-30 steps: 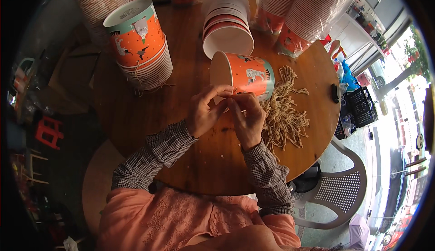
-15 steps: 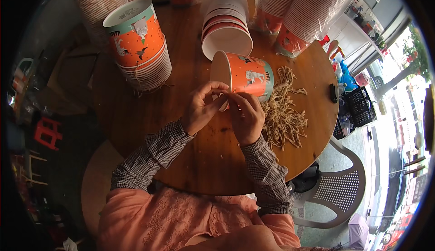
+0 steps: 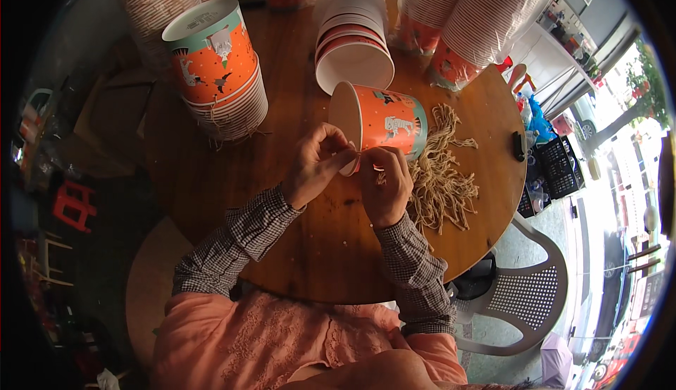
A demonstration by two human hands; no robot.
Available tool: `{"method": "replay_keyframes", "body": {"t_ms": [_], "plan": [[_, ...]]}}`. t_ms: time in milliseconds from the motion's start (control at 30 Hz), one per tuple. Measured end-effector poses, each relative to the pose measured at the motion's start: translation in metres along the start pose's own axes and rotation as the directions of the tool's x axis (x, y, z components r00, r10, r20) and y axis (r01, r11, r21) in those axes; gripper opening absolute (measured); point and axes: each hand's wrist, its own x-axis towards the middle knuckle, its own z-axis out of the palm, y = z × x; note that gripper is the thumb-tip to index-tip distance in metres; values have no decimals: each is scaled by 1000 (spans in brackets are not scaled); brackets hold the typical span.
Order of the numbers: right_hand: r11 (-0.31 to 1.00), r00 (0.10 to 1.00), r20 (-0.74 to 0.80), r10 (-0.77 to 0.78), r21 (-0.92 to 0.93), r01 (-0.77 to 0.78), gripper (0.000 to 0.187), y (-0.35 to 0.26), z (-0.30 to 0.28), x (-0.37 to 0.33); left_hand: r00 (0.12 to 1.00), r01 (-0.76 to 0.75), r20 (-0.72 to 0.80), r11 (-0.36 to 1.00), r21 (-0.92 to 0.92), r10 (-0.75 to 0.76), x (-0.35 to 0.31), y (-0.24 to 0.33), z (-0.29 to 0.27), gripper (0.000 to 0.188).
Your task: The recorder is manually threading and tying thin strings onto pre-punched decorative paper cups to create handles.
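Note:
An orange paper bucket (image 3: 391, 123) with a green base band and animal pictures lies on its side, its mouth facing left. At the near part of its rim, my left hand (image 3: 315, 167) pinches a short bit of string with thumb and forefinger. My right hand (image 3: 386, 187) is closed at the same spot, its fingertips almost touching the left ones. It holds the string (image 3: 381, 177), part of which shows below its curled fingers. The fingertips cover most of the string at the rim. Just right of the bucket lies a loose heap of beige strings (image 3: 442, 189).
A bucket stack (image 3: 218, 63) stands upside down at the left, string hanging from it. Nested white-mouthed buckets (image 3: 354, 68) lie behind the work. Tall plastic-wrapped stacks (image 3: 486, 20) line the round wooden table's (image 3: 296, 263) far side. A grey chair (image 3: 524, 288) stands at right.
My right fingers have curled in more and turned, and a bit of string now shows under them. My left fingertips have closed together at the rim. The bucket has hardly shifted.

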Motion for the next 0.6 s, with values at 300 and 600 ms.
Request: {"method": "replay_keyframes", "body": {"t_ms": [300, 600], "plan": [[1000, 1000, 5, -10, 29, 10, 15, 0, -2, 0, 979, -191, 112, 960, 204, 171, -2, 4, -2, 9], [1000, 999, 50, -12, 29, 10, 14, 3, -4, 3, 981, -19, 192, 999, 50, 9, 0, 1, -6, 10]]}}
